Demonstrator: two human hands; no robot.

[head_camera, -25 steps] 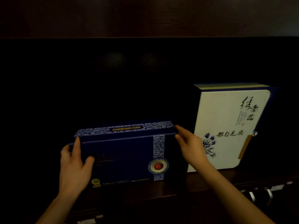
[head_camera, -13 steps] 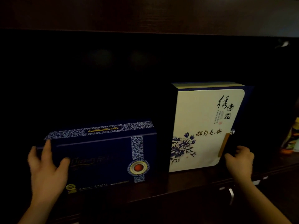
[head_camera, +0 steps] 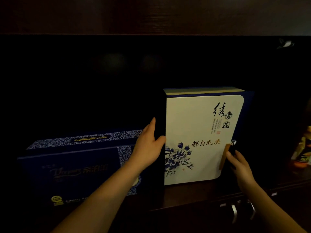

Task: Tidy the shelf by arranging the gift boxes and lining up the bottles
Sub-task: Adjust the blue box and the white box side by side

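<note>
I have the tall white cardboard gift box with the blue flower print (head_camera: 198,138) between my two hands, because a box standing on its narrow base tips easily and I want both edges under control while I square it up. My left hand (head_camera: 148,147) is at nine o'clock of the box, fingers flat along its dark left side and thumb hooked over the front edge. My right hand (head_camera: 239,163) is at four o'clock, curled around the right edge just below the tan clasp strip (head_camera: 224,157); how far those fingers wrap behind I cannot tell in this dim light. Both hands are pressing on the box rather than lifting it; it stands upright on the dark wooden shelf (head_camera: 193,197).

The long navy gift box with the blue-and-white patterned band (head_camera: 75,165) lies on its long side at nine o'clock, just beside the white one, my left forearm crossing its front. I judge the aim is to bring the two faces flush. An orange-labelled bottle (head_camera: 303,153) waits at three o'clock, well apart, not yet lined up.
</note>
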